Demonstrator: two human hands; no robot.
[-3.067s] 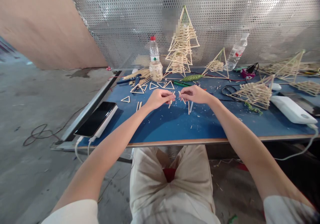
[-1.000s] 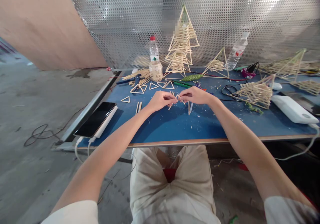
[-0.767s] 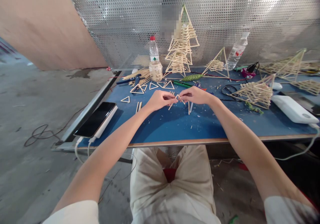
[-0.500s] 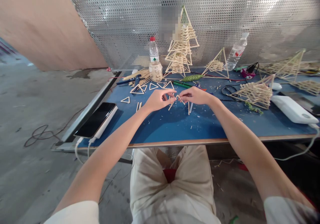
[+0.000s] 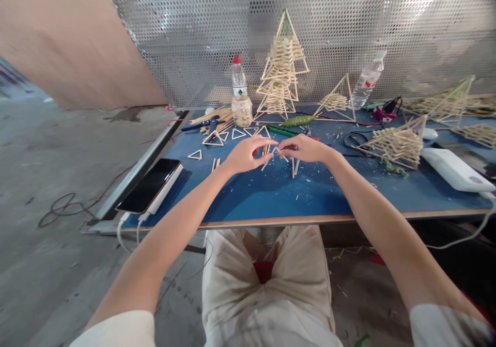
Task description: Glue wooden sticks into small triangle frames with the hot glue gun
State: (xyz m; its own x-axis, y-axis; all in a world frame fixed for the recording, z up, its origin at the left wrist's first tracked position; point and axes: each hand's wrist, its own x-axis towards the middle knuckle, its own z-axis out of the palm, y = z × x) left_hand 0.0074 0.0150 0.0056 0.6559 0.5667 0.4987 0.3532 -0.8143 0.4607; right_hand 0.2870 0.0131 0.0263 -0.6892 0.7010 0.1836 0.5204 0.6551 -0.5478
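Observation:
Over the blue tabletop, my left hand (image 5: 246,153) and my right hand (image 5: 300,148) face each other with their fingertips nearly meeting. Between them, thin wooden sticks (image 5: 276,151) meet in an upside-down V. The fingers of my right hand are pinched on the right-hand stick. Curled around the left side of the joint, my left thumb and forefinger appear to grip the other stick; their exact contact is partly hidden. Close to my right hand, a loose stick (image 5: 293,168) lies on the table. Finished stick triangles (image 5: 238,133) lie beyond my left hand.
A tall stick tower (image 5: 281,73) stands behind, near a red-capped bottle (image 5: 241,99). To the right are a stick frame (image 5: 397,143), a tilted bottle (image 5: 368,81) and a white power bank (image 5: 455,169). A phone (image 5: 149,184) lies at the left edge, cables hanging down.
My left forefinger has stretched slightly further right over the stick joint, and the gap between it and the thumb looks wider. My right hand has barely moved.

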